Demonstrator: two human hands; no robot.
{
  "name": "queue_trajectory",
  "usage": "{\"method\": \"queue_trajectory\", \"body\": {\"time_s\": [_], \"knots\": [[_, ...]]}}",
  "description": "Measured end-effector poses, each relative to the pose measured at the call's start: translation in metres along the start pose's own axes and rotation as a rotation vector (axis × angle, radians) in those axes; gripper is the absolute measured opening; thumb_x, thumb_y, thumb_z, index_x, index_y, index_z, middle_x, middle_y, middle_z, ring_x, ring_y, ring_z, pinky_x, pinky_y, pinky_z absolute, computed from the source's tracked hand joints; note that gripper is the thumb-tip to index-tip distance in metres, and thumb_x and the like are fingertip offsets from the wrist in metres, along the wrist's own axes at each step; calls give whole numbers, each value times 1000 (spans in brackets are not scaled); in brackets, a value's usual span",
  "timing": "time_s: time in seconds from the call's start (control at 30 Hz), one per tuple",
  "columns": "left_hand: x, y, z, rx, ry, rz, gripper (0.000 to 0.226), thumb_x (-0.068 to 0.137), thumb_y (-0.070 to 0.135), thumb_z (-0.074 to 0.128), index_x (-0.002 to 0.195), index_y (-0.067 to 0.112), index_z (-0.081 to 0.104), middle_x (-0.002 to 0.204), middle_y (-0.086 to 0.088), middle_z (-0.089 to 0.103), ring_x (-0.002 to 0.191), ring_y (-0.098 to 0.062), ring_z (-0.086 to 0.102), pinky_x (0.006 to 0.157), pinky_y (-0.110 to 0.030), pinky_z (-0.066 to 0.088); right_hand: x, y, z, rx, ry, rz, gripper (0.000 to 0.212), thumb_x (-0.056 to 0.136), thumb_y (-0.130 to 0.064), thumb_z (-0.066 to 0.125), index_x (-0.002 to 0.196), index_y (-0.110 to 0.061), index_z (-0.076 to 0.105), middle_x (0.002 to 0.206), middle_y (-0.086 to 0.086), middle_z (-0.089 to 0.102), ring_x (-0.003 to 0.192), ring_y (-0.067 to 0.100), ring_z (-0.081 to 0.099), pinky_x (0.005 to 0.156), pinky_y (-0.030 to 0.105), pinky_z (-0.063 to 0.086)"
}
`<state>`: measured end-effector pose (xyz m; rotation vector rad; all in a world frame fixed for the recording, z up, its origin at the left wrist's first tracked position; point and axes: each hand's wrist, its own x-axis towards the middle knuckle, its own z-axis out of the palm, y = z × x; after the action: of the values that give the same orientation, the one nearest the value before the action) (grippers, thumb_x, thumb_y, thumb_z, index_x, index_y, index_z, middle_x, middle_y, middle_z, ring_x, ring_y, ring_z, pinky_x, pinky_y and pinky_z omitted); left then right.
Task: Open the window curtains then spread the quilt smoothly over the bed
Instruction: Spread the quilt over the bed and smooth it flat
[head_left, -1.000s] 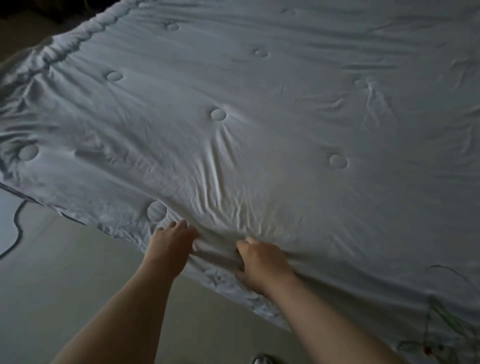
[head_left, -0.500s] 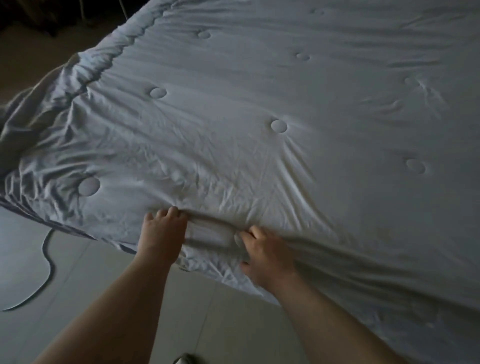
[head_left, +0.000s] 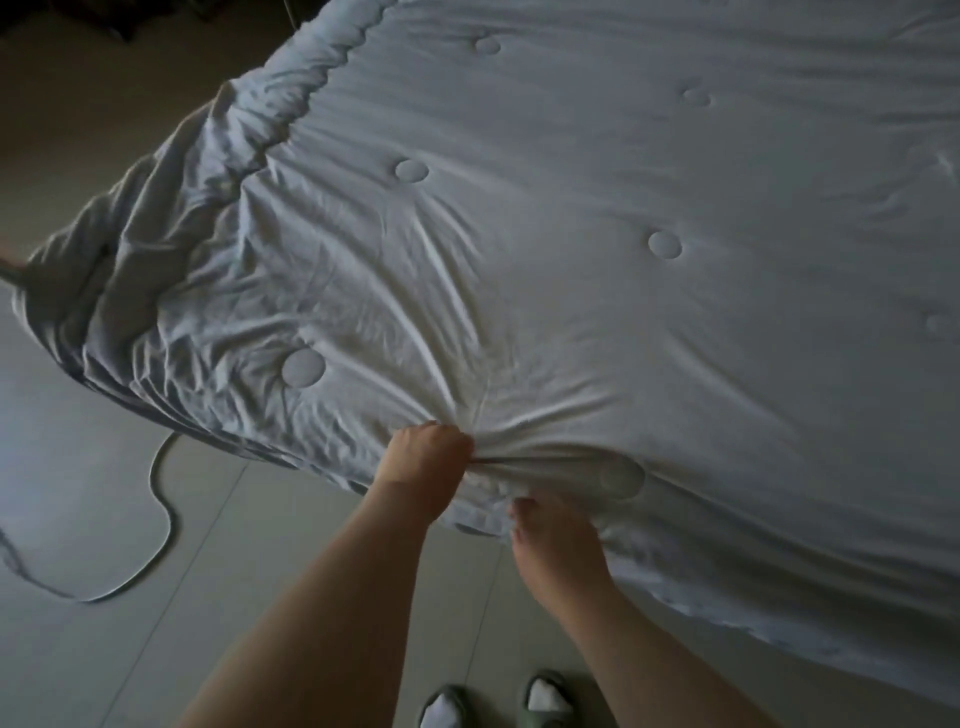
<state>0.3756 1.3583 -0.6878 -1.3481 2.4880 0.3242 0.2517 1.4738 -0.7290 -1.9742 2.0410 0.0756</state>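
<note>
- Quilt, white with round tufted spots, lay over the bed, covering most of the view; near edge hung toward the tiled floor.
- Left hand was closed in a tight grip on a bunch of quilt just inside the near edge; creases fanned out from that fist across the cloth.
- Right hand sat just beside it, at the edge and lower, fingers curled under the hem. Looked like a hold on the quilt, but fingertips were hidden, so how firm could not be told.
- Left corner of quilt was rumpled and heaped, folds running up the left side. Middle and far parts lay fairly flat.
- A cord looped on the floor under the left overhang; slippers stood at the bottom of the view, close to the bed.
- No window or curtain in view; the room was dim, so the state of the curtains could not be judged.
- Step in hand, by my reading: the spreading stage, tugging the near edge to draw the cover taut.
- Next move would likely call for an even pull toward the body, then a shift left to shake out the bunched corner and lay it square. Pulling from one fist alone risked deepening the fan of creases.
</note>
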Motion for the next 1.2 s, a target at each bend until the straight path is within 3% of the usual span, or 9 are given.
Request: {"method": "queue_trajectory", "body": {"time_s": [0.1,0.23,0.47,0.63,0.77,0.83,0.9,1.03,1.2], "knots": [[-6,-27,0,-31,44,-55,33,94,20,48,126,27,54,119,-1,58,115,-23,53,93,-36,41,37,-9,-26,91,118,32,35,56,-6,76,88,-16,67,85,5,63,78,27,63,65,33,53],[-24,-86,1,120,80,-219,39,89,21,55,127,26,48,125,0,49,117,-22,50,93,-37,40,69,-23,-42,71,79,-53,44,83,-14,58,126,-17,50,127,7,46,113,29,48,96,36,39],[-22,-164,8,196,134,-315,66,79,11,62,140,19,36,133,-4,45,122,-27,46,99,-43,38,96,-67,-25,16,110,8,42,67,-25,74,105,-18,59,114,8,52,98,31,55,83,39,46],[-9,-224,2,199,136,-183,33,86,17,59,119,21,56,118,-2,57,113,-25,55,96,-37,38,121,-106,-10,-30,219,68,26,46,-5,82,53,-14,58,55,5,55,51,28,57,43,27,43],[-9,-258,2,102,68,61,19,89,17,53,101,17,68,103,-3,67,105,-27,60,92,-36,42,111,-130,1,-52,141,181,32,38,-9,88,45,-13,57,45,2,52,40,24,55,36,21,37],[-15,-265,4,56,84,167,11,76,9,63,77,18,71,79,-3,69,82,-26,68,79,-37,49,103,-136,4,-61,96,194,35,36,-11,90,43,-14,55,43,1,51,37,23,54,35,20,36],[-21,-274,-1,65,119,148,8,75,13,68,76,21,69,78,1,68,79,-23,69,76,-36,50,107,-143,-7,-85,123,219,36,34,-11,90,44,-15,55,44,1,52,38,22,55,35,20,37],[-22,-303,-9,215,135,-82,52,88,23,55,137,25,37,131,1,46,122,-22,45,105,-45,31,137,-169,-36,-16,130,222,27,51,-22,82,71,-18,64,72,3,63,63,28,64,54,30,50],[-15,-349,-25,176,200,-322,49,86,15,51,133,8,37,124,-15,42,115,-33,45,95,-50,40,168,-209,-31,34,136,128,50,59,-32,74,105,-16,64,102,6,61,89,31,61,76,39,52]]}}
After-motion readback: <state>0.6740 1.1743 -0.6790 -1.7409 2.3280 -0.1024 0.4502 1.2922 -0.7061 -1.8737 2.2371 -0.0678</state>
